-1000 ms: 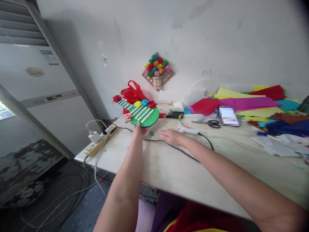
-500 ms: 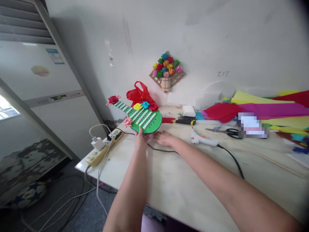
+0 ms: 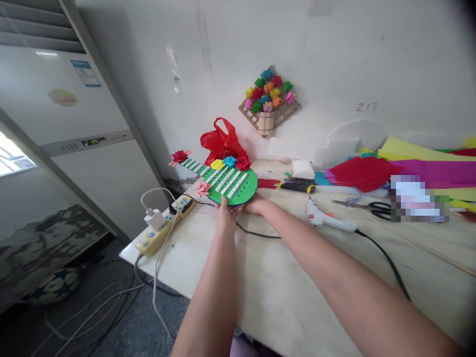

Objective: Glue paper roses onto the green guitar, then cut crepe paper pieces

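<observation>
A green paper guitar (image 3: 238,186) with white strips and small paper roses is held up just above the wooden table (image 3: 282,287), its neck pointing left. My left hand (image 3: 225,210) grips the lower edge of its round body. My right hand (image 3: 254,204) reaches under the same edge from the right, its fingers mostly hidden beneath the craft. A red plastic bag (image 3: 221,141) sits right behind the guitar.
A white glue gun (image 3: 326,220) with a black cable lies to the right, with scissors (image 3: 372,208), a yellow-black cutter (image 3: 296,187) and coloured paper sheets (image 3: 375,171) beyond. A yellow power strip (image 3: 163,229) lies at the table's left edge. A flower craft (image 3: 268,101) hangs on the wall. An air conditioner (image 3: 70,144) stands left.
My right hand slid left across the table from near the glue gun to the guitar's lower edge. The left hand kept its hold. The camera shifted left.
</observation>
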The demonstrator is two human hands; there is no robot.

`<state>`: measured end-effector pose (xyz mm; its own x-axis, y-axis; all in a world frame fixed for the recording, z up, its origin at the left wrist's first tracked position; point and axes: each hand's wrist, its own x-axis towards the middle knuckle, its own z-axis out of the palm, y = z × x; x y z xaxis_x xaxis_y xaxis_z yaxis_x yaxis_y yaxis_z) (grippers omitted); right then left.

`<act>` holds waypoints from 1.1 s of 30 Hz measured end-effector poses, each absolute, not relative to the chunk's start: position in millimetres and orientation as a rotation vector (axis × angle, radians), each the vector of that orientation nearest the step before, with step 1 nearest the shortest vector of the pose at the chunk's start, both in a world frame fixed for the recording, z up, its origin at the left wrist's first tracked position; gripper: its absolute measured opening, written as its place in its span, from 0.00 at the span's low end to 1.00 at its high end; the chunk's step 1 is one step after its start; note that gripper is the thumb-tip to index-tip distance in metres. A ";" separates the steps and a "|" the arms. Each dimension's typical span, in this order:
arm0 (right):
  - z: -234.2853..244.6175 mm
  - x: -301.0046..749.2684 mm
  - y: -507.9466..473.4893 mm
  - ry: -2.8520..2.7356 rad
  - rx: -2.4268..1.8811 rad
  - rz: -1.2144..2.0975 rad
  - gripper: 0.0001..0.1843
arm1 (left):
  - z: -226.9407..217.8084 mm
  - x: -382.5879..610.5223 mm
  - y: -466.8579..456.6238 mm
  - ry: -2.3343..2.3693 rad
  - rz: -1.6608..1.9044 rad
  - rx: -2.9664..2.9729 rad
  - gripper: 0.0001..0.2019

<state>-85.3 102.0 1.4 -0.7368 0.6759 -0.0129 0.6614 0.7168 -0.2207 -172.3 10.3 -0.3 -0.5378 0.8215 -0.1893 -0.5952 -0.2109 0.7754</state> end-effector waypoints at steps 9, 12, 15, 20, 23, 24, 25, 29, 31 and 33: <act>28.7 -18.6 62.8 -2.980 -1.320 0.081 0.27 | 2.8 -165.6 11.1 1.164 1.807 0.328 0.22; 34.1 13.8 50.1 -2.935 -1.356 0.027 0.25 | 6.4 -163.4 10.7 1.196 1.783 0.301 0.23; 35.9 45.9 38.8 -2.816 -1.255 -0.072 0.24 | 8.4 -162.9 11.1 1.192 1.779 0.287 0.22; 37.5 88.2 18.3 -2.626 -1.155 -0.118 0.23 | 7.7 -166.2 16.5 1.204 1.741 0.253 0.22; 37.9 106.0 6.8 -2.533 -1.119 -0.132 0.22 | 6.7 -167.6 19.4 1.222 1.709 0.259 0.23; 37.4 111.1 3.8 -2.504 -1.114 -0.138 0.21 | 6.4 -167.7 19.9 1.225 1.696 0.258 0.23; 36.5 115.8 1.3 -2.475 -1.108 -0.144 0.21 | 6.2 -167.6 20.3 1.233 1.682 0.259 0.23; 28.9 132.0 -3.3 -2.364 -1.074 -0.187 0.19 | 5.8 -166.9 21.2 1.300 1.633 0.279 0.20; 24.0 138.6 -3.6 -2.317 -1.059 -0.200 0.18 | 6.2 -166.5 22.0 1.326 1.623 0.287 0.19; 19.4 144.1 -3.2 -2.279 -1.040 -0.206 0.18 | 7.1 -165.9 22.9 1.357 1.612 0.283 0.19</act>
